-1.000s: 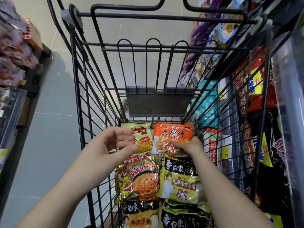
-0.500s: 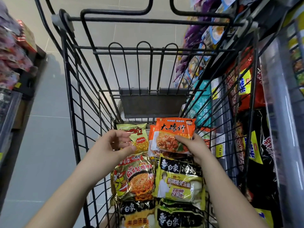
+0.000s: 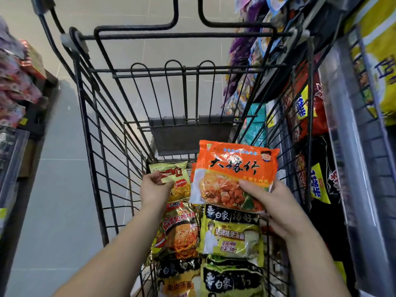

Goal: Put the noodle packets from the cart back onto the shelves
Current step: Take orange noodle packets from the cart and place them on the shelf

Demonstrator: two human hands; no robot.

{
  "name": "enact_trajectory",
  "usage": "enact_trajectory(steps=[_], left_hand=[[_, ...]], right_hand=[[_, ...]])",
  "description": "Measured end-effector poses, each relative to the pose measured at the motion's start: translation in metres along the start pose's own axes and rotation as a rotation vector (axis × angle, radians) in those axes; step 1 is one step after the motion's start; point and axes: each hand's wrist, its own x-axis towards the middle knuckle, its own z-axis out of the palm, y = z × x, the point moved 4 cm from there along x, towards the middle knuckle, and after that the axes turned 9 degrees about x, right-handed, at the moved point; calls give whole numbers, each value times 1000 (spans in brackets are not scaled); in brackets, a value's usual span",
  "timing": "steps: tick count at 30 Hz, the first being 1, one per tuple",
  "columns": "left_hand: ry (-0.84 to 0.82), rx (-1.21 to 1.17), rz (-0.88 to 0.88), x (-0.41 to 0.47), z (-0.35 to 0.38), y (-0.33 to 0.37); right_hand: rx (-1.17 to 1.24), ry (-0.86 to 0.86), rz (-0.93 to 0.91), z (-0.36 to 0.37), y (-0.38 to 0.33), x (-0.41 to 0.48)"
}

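Observation:
My right hand grips the lower right corner of an orange noodle packet and holds it upright above the black wire cart. My left hand is low inside the cart, its loosely curled fingers over the left edge of a yellow-green packet lying at the far end. I see no grip on it. Below lie a gold-red packet, a yellow-black packet and more packets nearer me.
The shelves on the right stand close against the cart's side, filled with red, yellow, black and teal packets. A lower shelf with reddish bags is on the left. Grey tiled floor lies between it and the cart.
My right hand has lifted the orange packet off the pile and raised it upright. My left hand has reached forward and down onto the yellow-green packet.

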Motion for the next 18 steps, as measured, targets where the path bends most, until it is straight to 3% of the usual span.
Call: enact_trajectory(steps=[4, 18], left_hand=[[53, 51, -60, 23, 12, -14], [-32, 420, -241, 81, 33, -44]], right_hand=[[-14, -9, -47, -6, -18, -28], [39, -37, -111, -26, -35, -65]])
